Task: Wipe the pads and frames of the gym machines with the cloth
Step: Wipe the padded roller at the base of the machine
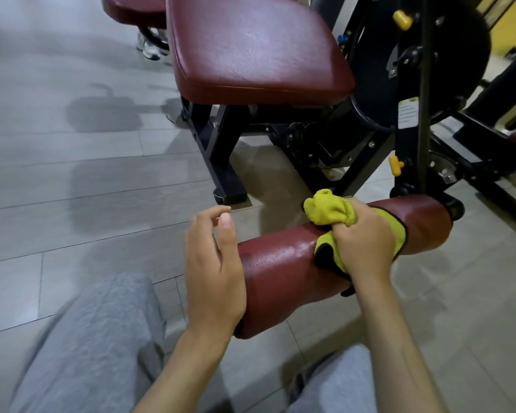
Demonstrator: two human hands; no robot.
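Right hand (361, 242) fisted tight round yellow cloth (328, 211), pressing down on top of maroon roller (274, 272); cloth sits in and under this hand: one bunch bulges out of the fist on the far-left side, the rest lies flat beneath the palm and drapes over the roller's far half, dark hem showing either side of the wrist; left hand (215, 263) holds nothing, fingers loosely curved, thumb forward, palm facing the roller's near end; cannot tell if it touches the roller; it is well apart from the cloth, with a shiny bare stretch of roller between them.

Floor (72, 174) grey planks at left, paler tiles under the machine; seat (251, 46) big, maroon, above and beyond the roller, neither hand on it; frame (221, 150) black, legs under the seat, upright post beside the roller's far end; disc (414, 55) black, right of the seat, behind the post; trousers (96, 338) grey, both knees along the bottom edge, blurred; second pad (131, 7) maroon, top left, cut off by the edge; shoe (151, 47) white, on the floor below the second pad; label (408, 113) pale, on the post below the disc, text too small to read; upper knob (402, 20) yellow, near the disc's top; lower knob (396, 165) yellow, on the post above the roller's far end.
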